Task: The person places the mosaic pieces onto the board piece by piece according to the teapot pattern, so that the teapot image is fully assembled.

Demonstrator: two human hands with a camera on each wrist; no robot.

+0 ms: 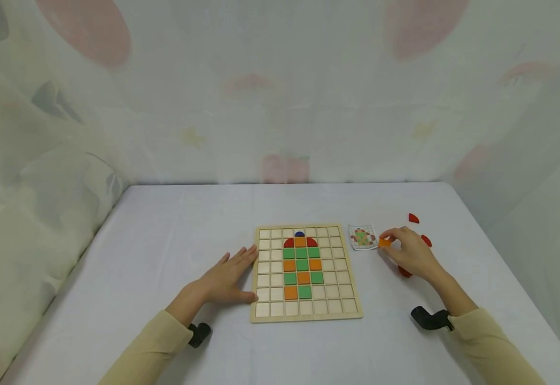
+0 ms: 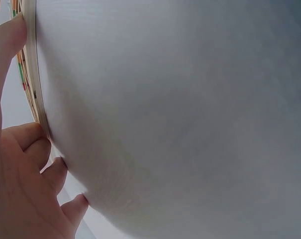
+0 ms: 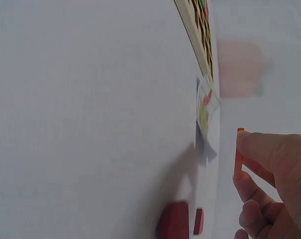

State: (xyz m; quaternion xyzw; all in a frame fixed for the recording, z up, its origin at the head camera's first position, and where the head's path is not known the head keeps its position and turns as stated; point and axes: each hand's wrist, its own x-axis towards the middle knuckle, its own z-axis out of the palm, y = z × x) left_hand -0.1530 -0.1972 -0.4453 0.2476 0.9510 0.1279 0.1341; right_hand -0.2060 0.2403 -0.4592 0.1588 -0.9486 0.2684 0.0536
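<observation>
A wooden grid board (image 1: 270, 317) lies on the white table, with green, orange, red and blue tiles set in its middle squares. My left hand (image 1: 224, 278) rests at the board's left edge, thumb and fingers spread and touching its side; the left wrist view shows the fingertips (image 2: 38, 130) against that edge. An orange square tile (image 1: 384, 243) is pinched between thumb and fingers of my right hand (image 1: 412, 254), raised above the table in the right wrist view. Just left of that hand lies a small pattern card (image 1: 363, 237) with a printed grid picture.
Several red quarter-round pieces lie about the right hand: one red piece (image 1: 413, 218) behind it, another red piece (image 1: 426, 240) at its right, and more red (image 1: 404, 271) partly hidden under it. Patterned cloth (image 1: 280, 107) hangs behind the table's far edge.
</observation>
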